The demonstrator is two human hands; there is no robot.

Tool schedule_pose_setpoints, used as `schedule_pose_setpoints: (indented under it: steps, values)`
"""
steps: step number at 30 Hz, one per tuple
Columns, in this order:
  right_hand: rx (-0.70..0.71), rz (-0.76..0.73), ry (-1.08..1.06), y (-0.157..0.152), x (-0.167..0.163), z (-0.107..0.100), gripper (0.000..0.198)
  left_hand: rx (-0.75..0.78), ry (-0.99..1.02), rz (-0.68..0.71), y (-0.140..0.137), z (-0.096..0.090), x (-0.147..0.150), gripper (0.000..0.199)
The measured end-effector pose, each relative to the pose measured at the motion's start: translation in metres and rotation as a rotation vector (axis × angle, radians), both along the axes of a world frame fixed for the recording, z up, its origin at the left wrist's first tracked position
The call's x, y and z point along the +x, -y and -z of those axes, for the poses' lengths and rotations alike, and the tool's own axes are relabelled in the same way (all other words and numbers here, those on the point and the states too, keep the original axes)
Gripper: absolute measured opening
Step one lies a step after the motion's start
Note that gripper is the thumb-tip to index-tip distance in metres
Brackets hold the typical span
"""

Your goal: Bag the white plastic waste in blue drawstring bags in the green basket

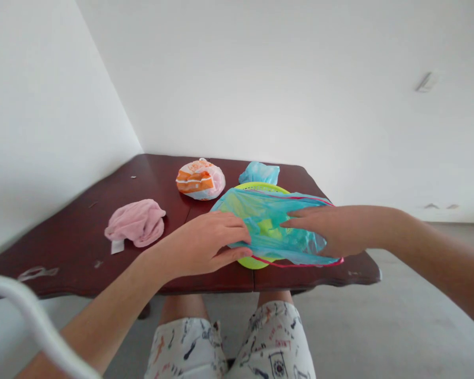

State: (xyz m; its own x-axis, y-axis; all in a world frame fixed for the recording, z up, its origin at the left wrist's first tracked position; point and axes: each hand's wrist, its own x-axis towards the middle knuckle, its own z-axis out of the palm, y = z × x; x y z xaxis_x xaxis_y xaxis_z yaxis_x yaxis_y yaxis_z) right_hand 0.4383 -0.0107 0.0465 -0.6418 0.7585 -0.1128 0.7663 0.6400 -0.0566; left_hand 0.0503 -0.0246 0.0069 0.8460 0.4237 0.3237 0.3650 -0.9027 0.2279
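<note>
A translucent blue drawstring plastic bag (260, 208) with a pink cord lies spread across a yellow-green plastic basket (256, 186). The basket shows through the film and at its back rim and lower edge. My left hand (217, 239) rests at the bag's left side, its fingers bent a little and its thumb apart from them. At the right side, my right hand (335, 226) reaches in at the bag's mouth with fingers stretched out over the film. Part of its palm overlaps the clear plastic edge.
Behind the basket sits a crumpled blue plastic bag (259, 172). An orange-and-white plastic package (200, 180) with something pink inside stands to its left. A pink cloth (136, 223) with a white tag lies on the dark red table (79, 231). A white curved bar (27, 310) crosses the lower left.
</note>
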Motion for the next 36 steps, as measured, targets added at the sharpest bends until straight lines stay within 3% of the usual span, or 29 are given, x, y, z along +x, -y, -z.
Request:
schedule_pose_setpoints:
  steps: [2,4,7,10,12,15,19,23,26,30,36]
  values:
    - [-0.056,-0.083,0.019,0.011,0.004,0.005,0.107,0.034,0.012,0.01,-0.001,0.002,0.001,0.024]
    - [0.006,-0.097,-0.027,0.017,0.007,0.017,0.113,0.111,0.047,0.027,0.001,0.003,0.002,0.025]
    - [0.102,-0.081,-0.118,0.018,0.012,0.035,0.105,0.236,0.075,0.027,0.007,0.006,0.001,0.027]
    - [0.043,-0.061,-0.179,0.012,0.019,0.039,0.098,0.299,0.055,-0.051,0.012,0.011,-0.006,0.032]
    - [-0.045,-0.049,-0.233,0.005,0.023,0.035,0.095,0.305,0.043,-0.161,0.013,0.014,-0.012,0.036]
    - [-0.114,-0.012,-0.347,-0.013,0.026,0.027,0.075,0.286,-0.01,-0.451,0.008,0.013,-0.013,0.038]
    - [-0.21,0.052,-0.484,-0.038,0.017,0.025,0.05,0.222,-0.153,-0.727,-0.009,-0.002,0.0,0.042]
    - [-0.019,0.142,-0.541,-0.057,0.0,0.039,0.033,0.173,-0.283,-0.848,-0.043,-0.019,0.017,0.049]
    - [0.092,0.198,-0.549,-0.07,-0.012,0.055,0.035,0.121,-0.327,-0.866,-0.073,-0.022,0.025,0.047]
    - [0.195,0.316,-0.559,-0.087,-0.023,0.072,0.039,0.023,-0.226,-0.816,-0.104,-0.01,0.024,0.051]
    - [0.073,0.428,-0.67,-0.111,-0.024,0.081,0.031,-0.282,-0.059,-0.666,-0.13,0.026,0.01,0.056]
